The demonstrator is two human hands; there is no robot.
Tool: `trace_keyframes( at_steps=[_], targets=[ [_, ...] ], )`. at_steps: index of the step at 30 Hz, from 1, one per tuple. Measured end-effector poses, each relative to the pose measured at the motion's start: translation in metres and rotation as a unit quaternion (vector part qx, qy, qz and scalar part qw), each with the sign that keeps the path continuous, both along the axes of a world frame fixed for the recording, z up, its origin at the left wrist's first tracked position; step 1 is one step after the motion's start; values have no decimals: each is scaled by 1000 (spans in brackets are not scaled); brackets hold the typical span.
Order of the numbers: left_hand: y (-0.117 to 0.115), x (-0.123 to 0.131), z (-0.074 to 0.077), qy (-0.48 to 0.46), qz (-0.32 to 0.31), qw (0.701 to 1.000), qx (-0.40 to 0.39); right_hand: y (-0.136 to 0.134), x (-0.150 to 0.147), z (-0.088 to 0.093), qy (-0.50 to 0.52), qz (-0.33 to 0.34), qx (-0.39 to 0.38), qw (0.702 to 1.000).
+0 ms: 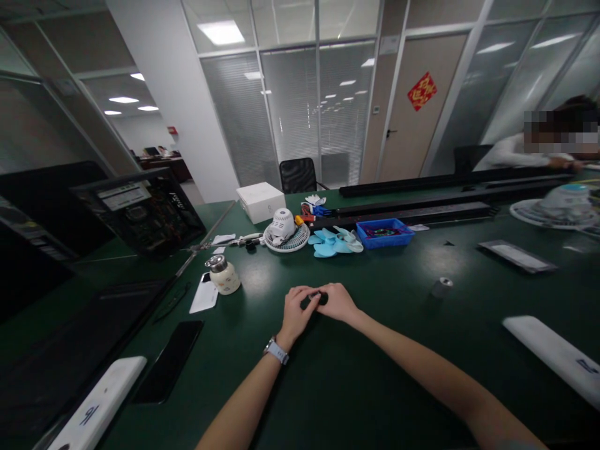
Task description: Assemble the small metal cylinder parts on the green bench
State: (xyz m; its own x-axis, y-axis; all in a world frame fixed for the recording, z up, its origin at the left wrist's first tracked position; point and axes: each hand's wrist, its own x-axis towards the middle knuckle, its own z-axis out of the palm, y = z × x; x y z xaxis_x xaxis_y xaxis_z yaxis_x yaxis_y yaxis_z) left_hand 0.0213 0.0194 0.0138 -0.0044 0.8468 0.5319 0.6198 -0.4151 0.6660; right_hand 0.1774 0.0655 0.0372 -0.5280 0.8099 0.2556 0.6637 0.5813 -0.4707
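Observation:
Both my hands meet over the middle of the green table (304,387). Between their fingers is a small dark round piece (322,299), mostly covered, so its kind cannot be made out. My left hand (297,307), below a wrist watch (276,350), has its thumb and fingers closed on the piece. From the other side my right hand (338,301) is curled round it, fingertips hidden. Nearest on the left stands a cream bottle with a metal lid (225,276). Farther off, to the right, is a small grey metal cylinder (441,287).
Beyond my hands are light-blue fan blades (330,242), a white fan part (282,228), a blue tray (385,234) and a white box (261,201). A black phone (171,362) and white bars (553,353) flank my arms. A person (510,153) sits far right.

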Motion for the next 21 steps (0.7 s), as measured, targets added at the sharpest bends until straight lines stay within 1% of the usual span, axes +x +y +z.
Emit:
trace_keyframes(
  at_steps=[4,7,10,16,18,21],
  targets=[
    [5,5,-1,-31,3,999,-17,0,2,-18,117,19,-45,992],
    [6,4,0,-60,21,997,-32,-2,2,-29,161,25,-50,985],
    [5,2,2,-66,28,997,-43,-3,2,-32,162,22,-47,985],
    [5,3,11,-15,39,998,-43,-3,1,-32,153,17,-48,987],
    [6,3,14,-6,45,998,-36,-3,1,-32,151,19,-49,987],
    [6,-2,18,-20,61,998,-11,-5,1,-31,149,18,-45,988]
  ],
)
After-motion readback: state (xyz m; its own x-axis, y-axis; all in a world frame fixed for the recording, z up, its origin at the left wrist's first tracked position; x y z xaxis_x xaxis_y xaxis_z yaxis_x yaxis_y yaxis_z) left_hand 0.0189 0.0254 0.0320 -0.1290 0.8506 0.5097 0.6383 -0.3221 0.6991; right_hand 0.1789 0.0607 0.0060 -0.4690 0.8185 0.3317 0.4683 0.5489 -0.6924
